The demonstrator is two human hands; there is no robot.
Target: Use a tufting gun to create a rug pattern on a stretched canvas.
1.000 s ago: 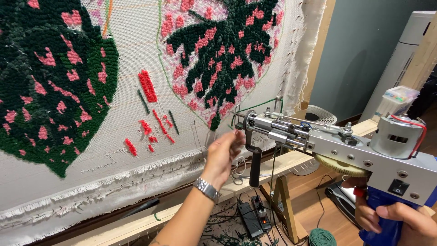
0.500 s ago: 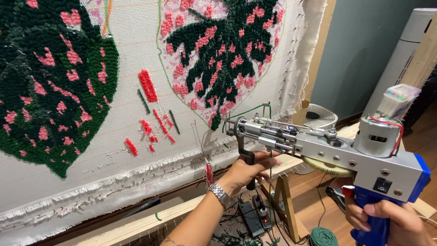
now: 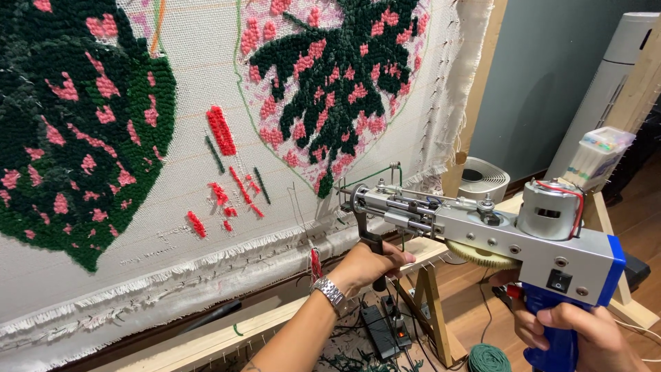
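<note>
A grey and blue tufting gun (image 3: pixel 496 231) points its needle end at a white cloth (image 3: pixel 193 207) stretched on a wooden frame. My left hand (image 3: pixel 368 265), with a metal watch on the wrist, grips the gun's black front handle. My right hand (image 3: pixel 585 334) wraps the blue rear grip at the lower right. The gun's tip hangs just short of the cloth, below a dark green and pink tufted leaf (image 3: pixel 330 83). A second, larger leaf (image 3: pixel 69 131) fills the cloth's left side. Short red and green test stitches (image 3: pixel 231 179) lie between them.
A wooden frame rail (image 3: pixel 227 337) runs below the cloth. A black power strip (image 3: pixel 379 331), cables and a ball of green yarn (image 3: pixel 489 358) lie on the floor. A white coil (image 3: pixel 482 179) and a tall white appliance (image 3: pixel 606 96) stand at the right.
My left hand has dropped from the gun's front end to the black front handle and closed on it. The gun has shifted slightly lower and to the right.
</note>
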